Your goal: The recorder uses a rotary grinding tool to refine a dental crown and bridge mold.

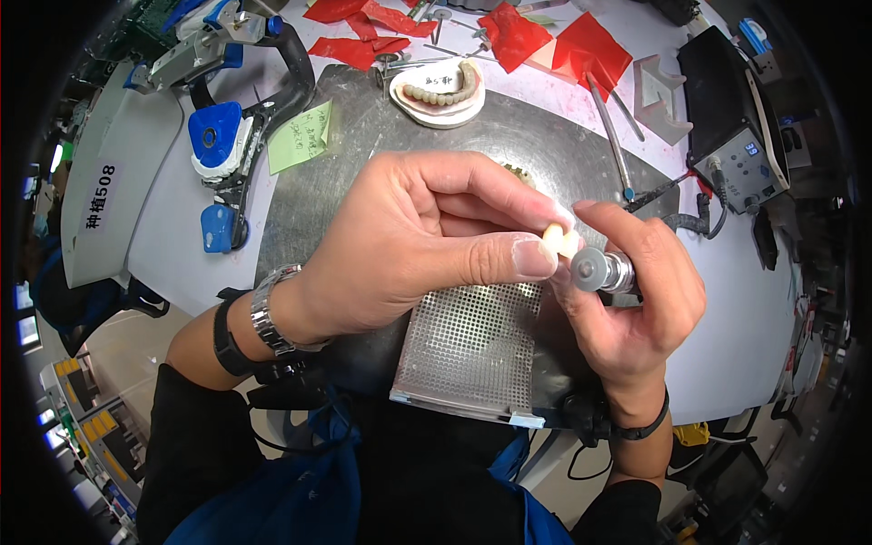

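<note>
The small, shiny, cream-coloured tooth piece looked like two round bumps side by side. It was up above the pale table, pinched between the thumb and finger of the left hand. The right hand was curled around a silver metal tool with a round grey disc. The disc was near the tooth piece; I couldn't tell if they touched. A flat metal tray full of little holes sat below, by the table's front edge. Behind the hands, a grey metal sheet gave some room before the white plaster tooth model.
</note>
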A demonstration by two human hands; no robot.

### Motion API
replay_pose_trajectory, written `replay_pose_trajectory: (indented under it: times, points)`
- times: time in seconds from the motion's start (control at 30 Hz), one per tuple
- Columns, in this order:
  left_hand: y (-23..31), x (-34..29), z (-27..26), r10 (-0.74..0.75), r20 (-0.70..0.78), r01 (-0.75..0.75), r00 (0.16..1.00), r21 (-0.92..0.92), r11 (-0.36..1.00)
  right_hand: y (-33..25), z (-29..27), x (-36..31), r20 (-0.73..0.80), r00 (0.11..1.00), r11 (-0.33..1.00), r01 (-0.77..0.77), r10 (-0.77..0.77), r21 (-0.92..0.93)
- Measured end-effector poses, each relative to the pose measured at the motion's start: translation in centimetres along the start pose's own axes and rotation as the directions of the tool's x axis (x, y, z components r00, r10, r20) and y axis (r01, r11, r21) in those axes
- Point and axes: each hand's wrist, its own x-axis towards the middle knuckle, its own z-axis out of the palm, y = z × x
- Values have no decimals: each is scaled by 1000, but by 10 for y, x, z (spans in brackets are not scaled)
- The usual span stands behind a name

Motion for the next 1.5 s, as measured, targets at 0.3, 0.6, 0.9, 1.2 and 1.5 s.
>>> replay_pose_trajectory:
  times: [0.3,0.6,0.9,1.2,1.5]
  points:
    - [0,0,0,14,-19,-13,1000,34,999,1,0,1,61,998,1000,19,-19,-11]
    - [0,-1,0,21,-11,-20,1000,116,993,1,-1,0,30,1000,1000,0,0,-8]
    - [1,-1,-1,-2,-16,3,1000,67,998,1,-2,1,77,997,1000,24,-24,7]
    - [1,-1,-2,-2,-6,2,1000,113,994,0,-2,2,53,999,1000,4,-4,-2]
    - [-4,1,-3,65,41,-68,997,80,994,2,-2,1,103,990,995,99,-100,8]
